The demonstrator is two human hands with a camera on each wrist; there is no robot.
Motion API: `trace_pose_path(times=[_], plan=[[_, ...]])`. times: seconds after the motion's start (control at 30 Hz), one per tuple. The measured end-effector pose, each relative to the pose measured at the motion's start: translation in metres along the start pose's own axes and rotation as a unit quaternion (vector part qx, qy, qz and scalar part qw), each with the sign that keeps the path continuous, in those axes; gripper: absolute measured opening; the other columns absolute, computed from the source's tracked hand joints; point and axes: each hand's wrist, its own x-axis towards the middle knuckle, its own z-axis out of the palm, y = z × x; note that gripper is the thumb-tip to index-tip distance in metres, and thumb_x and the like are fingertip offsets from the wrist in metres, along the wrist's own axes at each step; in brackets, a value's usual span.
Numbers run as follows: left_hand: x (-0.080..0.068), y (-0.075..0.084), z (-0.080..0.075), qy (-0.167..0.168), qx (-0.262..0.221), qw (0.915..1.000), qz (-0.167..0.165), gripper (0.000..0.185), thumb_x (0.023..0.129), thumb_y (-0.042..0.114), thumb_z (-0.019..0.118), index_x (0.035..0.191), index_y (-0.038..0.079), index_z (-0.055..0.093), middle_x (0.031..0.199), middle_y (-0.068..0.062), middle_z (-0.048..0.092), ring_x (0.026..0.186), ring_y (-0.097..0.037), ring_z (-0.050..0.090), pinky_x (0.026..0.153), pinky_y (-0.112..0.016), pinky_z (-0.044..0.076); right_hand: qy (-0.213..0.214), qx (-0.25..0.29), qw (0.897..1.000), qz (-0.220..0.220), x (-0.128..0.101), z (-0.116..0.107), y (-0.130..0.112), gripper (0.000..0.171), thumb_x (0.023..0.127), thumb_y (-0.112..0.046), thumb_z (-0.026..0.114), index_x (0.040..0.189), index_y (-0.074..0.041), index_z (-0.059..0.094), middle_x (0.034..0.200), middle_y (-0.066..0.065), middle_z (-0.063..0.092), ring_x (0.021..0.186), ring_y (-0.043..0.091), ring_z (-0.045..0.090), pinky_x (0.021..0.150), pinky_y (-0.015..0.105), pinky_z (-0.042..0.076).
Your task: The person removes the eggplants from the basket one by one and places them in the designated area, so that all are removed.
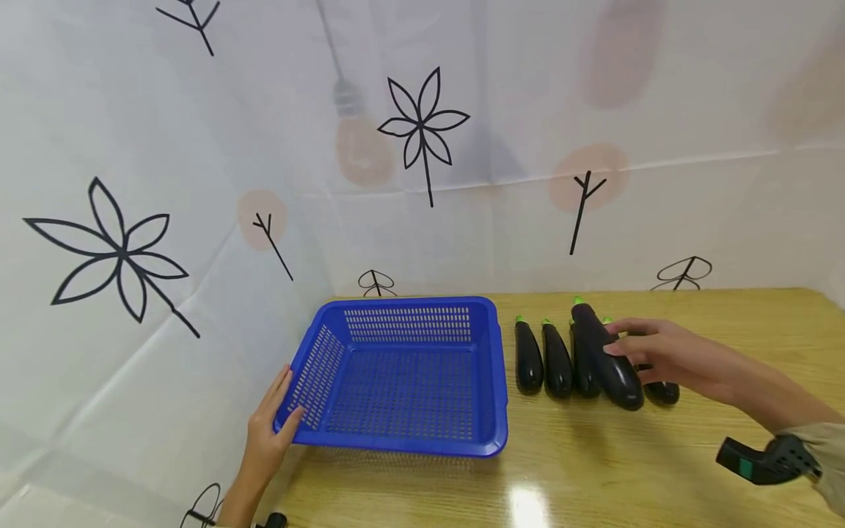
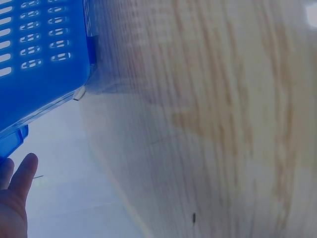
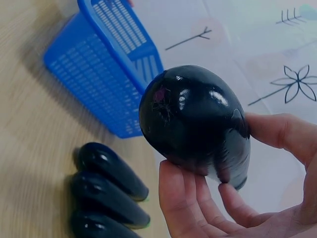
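My right hand (image 1: 650, 348) holds a dark purple eggplant (image 1: 610, 363) between thumb and fingers, its green stem end pointing away. In the right wrist view the eggplant's (image 3: 193, 119) rounded glossy end faces the camera, with the fingers (image 3: 176, 198) beneath it. Several more eggplants (image 1: 529, 359) lie in a row on the table, partly hidden by the held one and the hand. At the left side of a blue plastic basket (image 1: 498, 367), my left hand (image 1: 267, 429) touches the rim with straight, spread fingers. Nothing lies inside the basket.
The wood-grain table (image 1: 409, 491) carries the basket and eggplants. A white cloth (image 1: 495, 242) with printed black flowers hangs behind the table and along its left side. On the right wrist sits a black strap device (image 1: 766, 458).
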Motion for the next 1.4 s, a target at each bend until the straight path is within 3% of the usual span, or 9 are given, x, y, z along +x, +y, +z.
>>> trace_pose_path(times=[0.03,0.13,0.27,0.47,0.57,0.73,1.0,1.23,1.4], plan=[[0.0,0.0,0.0,0.0,0.0,1.0,0.0,0.058,0.078,-0.015,0.061,0.133,-0.015,0.043,0.139,-0.031,0.039,0.126,-0.045,0.038,0.104,-0.012,0.025,0.001,-0.002,1.0,-0.002,0.0,-0.002,0.001,0.063,0.099,-0.023,0.049,0.144,0.004,0.015,0.14,0.022,0.03,0.104,0.018,0.054,0.086,0.042,0.047],[-0.001,0.0,-0.001,0.001,-0.001,1.0,0.002,0.058,0.079,-0.015,0.06,0.133,-0.015,0.042,0.138,-0.032,0.039,0.129,-0.04,0.037,0.105,-0.012,0.025,0.002,-0.006,1.0,-0.005,-0.002,-0.006,0.004,0.064,0.099,-0.024,0.047,0.146,0.005,0.013,0.147,0.026,0.02,0.108,0.015,0.054,0.087,0.042,0.047],[-0.002,-0.001,-0.003,-0.003,-0.004,0.9999,0.01,0.058,0.078,-0.016,0.06,0.133,-0.016,0.041,0.137,-0.036,0.038,0.133,-0.031,0.035,0.106,-0.014,0.024,0.006,-0.012,1.0,-0.003,-0.004,-0.011,0.007,0.064,0.099,-0.024,0.047,0.145,0.005,0.014,0.146,0.023,0.022,0.107,0.012,0.053,0.086,0.041,0.047],[-0.003,-0.001,-0.003,-0.002,-0.006,0.9999,0.013,0.059,0.077,-0.018,0.06,0.133,-0.017,0.042,0.137,-0.036,0.038,0.134,-0.029,0.035,0.106,-0.014,0.024,0.007,-0.02,1.0,0.006,-0.008,-0.016,0.012,0.063,0.099,-0.024,0.047,0.145,0.005,0.015,0.145,0.024,0.02,0.109,0.013,0.051,0.086,0.042,0.047],[-0.002,0.0,-0.004,-0.007,-0.008,0.9999,0.01,0.059,0.078,-0.017,0.06,0.133,-0.017,0.041,0.138,-0.035,0.037,0.134,-0.031,0.034,0.107,-0.015,0.024,0.01,-0.02,1.0,0.011,-0.01,-0.019,0.013,0.062,0.099,-0.024,0.047,0.145,0.004,0.016,0.141,0.02,0.029,0.107,0.014,0.051,0.085,0.042,0.047],[0.0,0.001,-0.004,-0.004,-0.005,1.0,0.006,0.059,0.078,-0.016,0.06,0.134,-0.015,0.041,0.14,-0.032,0.037,0.13,-0.042,0.035,0.106,-0.014,0.025,0.018,-0.006,1.0,0.01,-0.012,-0.023,0.015,0.051,0.099,-0.022,0.047,0.141,-0.001,0.026,0.122,-0.001,0.046,0.102,0.015,0.056,0.083,0.04,0.048],[0.001,0.0,-0.003,-0.012,-0.006,0.9999,0.006,0.06,0.078,-0.016,0.06,0.135,-0.015,0.04,0.14,-0.032,0.037,0.127,-0.046,0.035,0.105,-0.013,0.025,0.005,0.019,1.0,-0.002,-0.016,-0.031,0.023,0.025,0.101,-0.019,0.044,0.125,-0.02,0.041,0.114,-0.002,0.053,0.099,0.019,0.059,0.083,0.041,0.049],[0.0,0.0,-0.003,-0.011,-0.005,0.9999,0.002,0.06,0.078,-0.016,0.06,0.134,-0.016,0.041,0.14,-0.031,0.037,0.126,-0.048,0.036,0.105,-0.013,0.025,0.03,-0.008,1.0,0.003,-0.015,-0.037,0.03,0.054,0.101,-0.021,0.044,0.143,0.004,0.022,0.122,-0.008,0.044,0.102,0.009,0.057,0.085,0.041,0.048],[-0.001,0.0,-0.004,-0.014,-0.002,0.9999,-0.004,0.059,0.078,-0.015,0.061,0.134,-0.015,0.041,0.141,-0.029,0.038,0.129,-0.044,0.036,0.106,-0.014,0.025,0.045,-0.03,0.999,0.007,-0.017,-0.04,0.034,0.052,0.101,-0.023,0.044,0.141,0.004,0.026,0.125,-0.002,0.044,0.101,0.008,0.056,0.084,0.041,0.047]])
